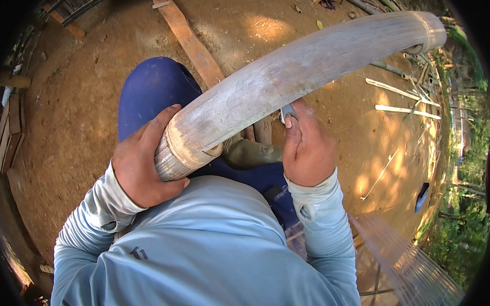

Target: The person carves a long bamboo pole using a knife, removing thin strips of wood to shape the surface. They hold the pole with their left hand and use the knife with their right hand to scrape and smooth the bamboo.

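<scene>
A thick, weathered grey bamboo pole (292, 76) slants across my lap, its near end low at the left and its far end up at the right. My left hand (141, 156) is wrapped round the near end, by the pale node ring. Just below the pole's middle, my right hand (309, 147) is closed on a small grey tool (286, 112) with a light metallic edge. Most of that tool is hidden by my fingers and the pole, so its kind does not show.
A wooden plank (187, 41) lies on the brown dirt beyond my knee. Pale bamboo strips (405, 111) are scattered at the right. A clear corrugated sheet (409, 269) stands at the lower right, and a wooden crate (9, 132) at the far left.
</scene>
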